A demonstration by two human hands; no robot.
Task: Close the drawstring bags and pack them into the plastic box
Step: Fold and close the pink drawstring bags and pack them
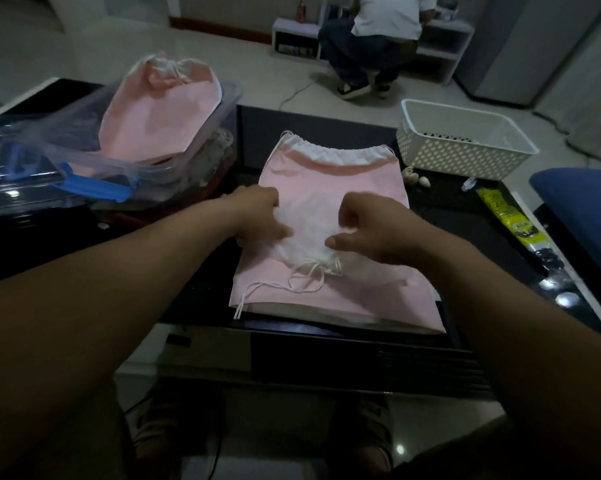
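Pink drawstring bags with white tops lie stacked on the dark table. The top bag has its white mouth bunched toward me, with loose white cords trailing from it. My left hand and my right hand grip the gathered white fabric on either side. A flat bag under it has its white top pointing away. The clear plastic box with a blue latch stands at the left, with a closed pink bag in it.
A white perforated basket stands at the back right. Small shells and a yellow packet lie beside it. A blue cushion is at the right edge. A person crouches on the floor beyond the table.
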